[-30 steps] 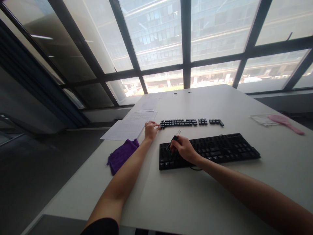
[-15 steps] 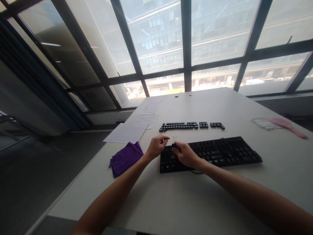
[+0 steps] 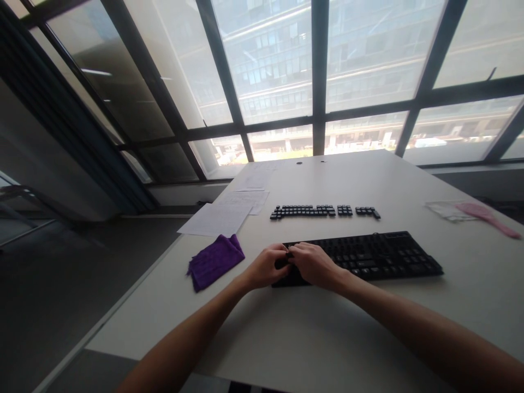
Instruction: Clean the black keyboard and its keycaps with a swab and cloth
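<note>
A black keyboard (image 3: 368, 261) lies on the white desk, some of its keycaps gone. Over its left end both of my hands meet, fingertips together. My right hand (image 3: 313, 263) is closed on a keycap puller (image 3: 289, 253), of which only a small bit shows between the fingers. Curled in from the left, my left hand (image 3: 264, 267) has its fingers closed against the right fingertips; what they hold is hidden. Behind the keyboard, loose black keycaps (image 3: 303, 211) stand in neat rows and groups.
A folded purple cloth (image 3: 216, 261) lies left of the keyboard. Sheets of paper (image 3: 216, 218) lie along the desk's left edge. At the right are a pink brush-like object (image 3: 487, 216) and a pale, flat packet (image 3: 444, 211). Large windows rise behind the desk (image 3: 311, 338).
My left hand has moved right and down to meet my right hand. The puller's wire prongs, which stood up from my right hand, are now mostly hidden. The view has shifted slightly.
</note>
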The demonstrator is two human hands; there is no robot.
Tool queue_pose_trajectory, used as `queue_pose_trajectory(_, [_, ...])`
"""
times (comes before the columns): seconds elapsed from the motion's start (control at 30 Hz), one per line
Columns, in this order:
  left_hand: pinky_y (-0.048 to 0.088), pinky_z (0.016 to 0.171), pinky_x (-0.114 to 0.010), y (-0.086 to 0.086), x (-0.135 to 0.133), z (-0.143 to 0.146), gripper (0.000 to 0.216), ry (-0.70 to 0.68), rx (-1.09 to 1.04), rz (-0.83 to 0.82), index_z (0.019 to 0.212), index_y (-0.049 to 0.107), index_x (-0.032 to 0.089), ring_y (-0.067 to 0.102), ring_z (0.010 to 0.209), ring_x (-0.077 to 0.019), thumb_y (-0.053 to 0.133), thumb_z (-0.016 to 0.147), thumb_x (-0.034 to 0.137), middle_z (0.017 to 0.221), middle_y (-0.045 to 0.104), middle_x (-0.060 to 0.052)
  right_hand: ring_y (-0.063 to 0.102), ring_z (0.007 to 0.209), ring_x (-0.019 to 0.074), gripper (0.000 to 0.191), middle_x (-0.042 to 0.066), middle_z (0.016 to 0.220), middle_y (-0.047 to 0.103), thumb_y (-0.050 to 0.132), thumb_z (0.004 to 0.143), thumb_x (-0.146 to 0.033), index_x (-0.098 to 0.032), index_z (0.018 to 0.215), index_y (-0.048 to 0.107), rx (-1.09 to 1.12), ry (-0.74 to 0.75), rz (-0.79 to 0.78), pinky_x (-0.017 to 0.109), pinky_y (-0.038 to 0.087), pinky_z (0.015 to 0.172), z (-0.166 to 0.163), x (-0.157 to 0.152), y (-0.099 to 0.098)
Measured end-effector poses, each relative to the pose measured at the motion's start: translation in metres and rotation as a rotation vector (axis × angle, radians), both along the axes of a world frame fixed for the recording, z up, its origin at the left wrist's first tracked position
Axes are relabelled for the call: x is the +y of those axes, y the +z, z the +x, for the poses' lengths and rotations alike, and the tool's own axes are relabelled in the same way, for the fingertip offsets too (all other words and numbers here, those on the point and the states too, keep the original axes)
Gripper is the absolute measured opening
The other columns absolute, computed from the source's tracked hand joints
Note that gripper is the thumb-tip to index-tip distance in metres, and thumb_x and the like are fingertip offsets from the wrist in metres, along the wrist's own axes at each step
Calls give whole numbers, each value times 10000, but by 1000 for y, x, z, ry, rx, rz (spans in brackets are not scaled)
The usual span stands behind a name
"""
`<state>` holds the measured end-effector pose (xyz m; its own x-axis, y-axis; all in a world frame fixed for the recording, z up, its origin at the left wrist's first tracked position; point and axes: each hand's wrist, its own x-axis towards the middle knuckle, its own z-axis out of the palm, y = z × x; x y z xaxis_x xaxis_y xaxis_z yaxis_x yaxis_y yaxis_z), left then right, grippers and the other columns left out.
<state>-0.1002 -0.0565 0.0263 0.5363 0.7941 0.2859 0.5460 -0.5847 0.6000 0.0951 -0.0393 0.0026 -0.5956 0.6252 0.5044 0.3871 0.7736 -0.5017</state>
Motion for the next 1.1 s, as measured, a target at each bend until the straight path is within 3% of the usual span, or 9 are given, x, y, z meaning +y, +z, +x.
queue_pose_trajectory(0.1, [501,819,-310,-5,0,2,125,24,22,-12,869,727,189,617,877,-198,723,784,281,938,658,-60,577,699,201,108,72,773,673,558,847,-142,-196,836,651,48,-5,-36,304,414,694,-1,0,-3])
queue_pose_trajectory(0.2, [500,795,-308,-12,2,5,122,117,-4,-14,834,729,199,620,841,-191,754,767,299,897,656,-44,573,649,175,146,36,724,665,530,870,-169,-191,767,630,179,-42,-180,277,409,634,0,1,-4])
queue_pose_trajectory(0.47, [497,792,-306,-20,1,13,80,198,-43,-13,890,733,223,623,839,-178,706,822,255,885,655,-31,534,591,140,183,-9,601,594,527,839,-175,-161,670,595,356,-105,-413,242,370,563,2,10,-4])
queue_pose_trajectory(0.8, [510,763,-310,-12,-2,16,120,236,-131,111,968,700,237,630,832,-186,669,854,256,897,673,-33,532,666,162,182,16,708,611,512,908,-256,-186,755,583,392,-165,-240,272,397,651,-1,1,3])
queue_pose_trajectory(0.93, [526,787,-316,-16,0,14,184,238,-140,172,1049,653,242,632,836,-181,662,867,265,913,670,-29,543,643,159,172,15,724,640,484,936,-302,-193,880,605,395,-181,-312,270,406,642,-2,3,0])
queue_pose_trajectory(1.1, [543,820,-309,-23,3,15,190,194,-109,253,1083,623,238,636,865,-162,625,893,241,1067,620,-53,542,638,150,195,3,707,638,508,925,-329,-189,817,592,433,-206,-360,255,407,628,-2,9,-6])
